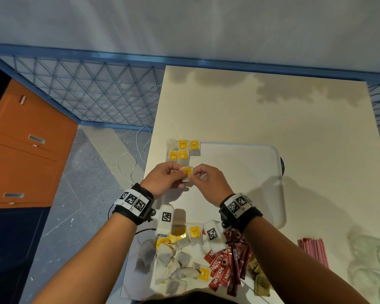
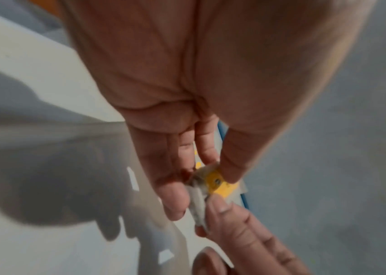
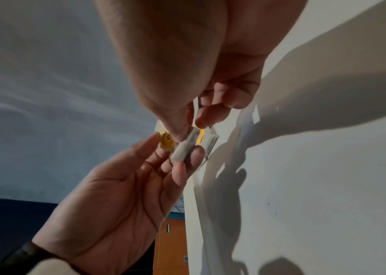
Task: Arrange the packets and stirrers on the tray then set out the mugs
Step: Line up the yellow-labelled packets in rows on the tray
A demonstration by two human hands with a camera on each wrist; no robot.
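Both hands meet over the tray's [image 1: 239,172] near-left corner, at about 9 o'clock on the table [image 1: 272,110]. Left hand [image 1: 162,179] and right hand [image 1: 208,181] each pinch one tea bag [image 1: 186,171] between thumb and fingertips, held just above the tray. Four tea bags [image 1: 182,149] lie in a tidy block at the tray's 10 o'clock corner.

Step in hand, by my reading: packet arranging, early. A loose heap of tea bags [image 1: 173,264] and red coffee sticks [image 1: 226,264] waits at 6 o'clock, off the tray; stirrers [image 1: 314,251] at 4 o'clock; glass mugs [image 1: 377,260] at the right edge, only partly in view.

Next move likely calls for laying this bag flat, squared to the block, tag up, without disturbing its neighbours.
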